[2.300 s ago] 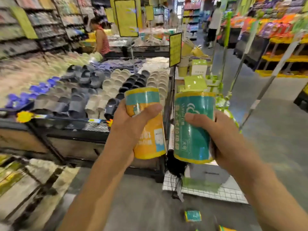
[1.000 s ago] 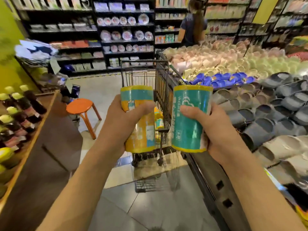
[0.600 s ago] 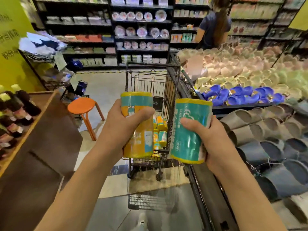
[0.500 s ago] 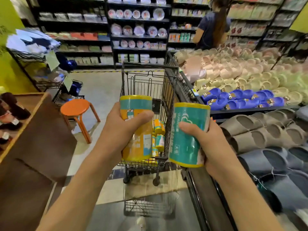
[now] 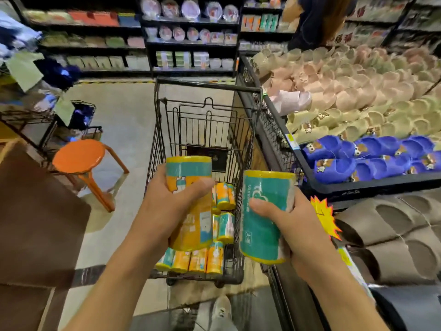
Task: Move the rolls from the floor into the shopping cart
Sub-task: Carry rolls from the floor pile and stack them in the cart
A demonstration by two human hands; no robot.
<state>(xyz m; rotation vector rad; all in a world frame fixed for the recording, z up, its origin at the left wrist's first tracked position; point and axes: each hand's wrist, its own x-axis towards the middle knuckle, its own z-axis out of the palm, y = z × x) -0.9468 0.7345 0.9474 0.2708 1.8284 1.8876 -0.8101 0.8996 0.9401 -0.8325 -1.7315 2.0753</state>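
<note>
1. The orange-and-teal roll [image 5: 189, 201] is gripped round its middle by the left hand [image 5: 167, 211], fingers curled round the wrapper, above the shopping cart [image 5: 207, 88] near its left wall.
2. The teal roll [image 5: 262, 218] is gripped likewise by the right hand [image 5: 290, 223], at the cart's right wall.
3. More wrapped rolls [image 5: 191, 259] lie at the cart's near edge.
4. The rolls appear light and soft, with slick film wrappers; a mid-body hold is advised.

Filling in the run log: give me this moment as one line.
left hand: holds orange roll | right hand: holds teal roll | cart: ahead, rolls inside | phase: carrying, not yet dropped
</note>
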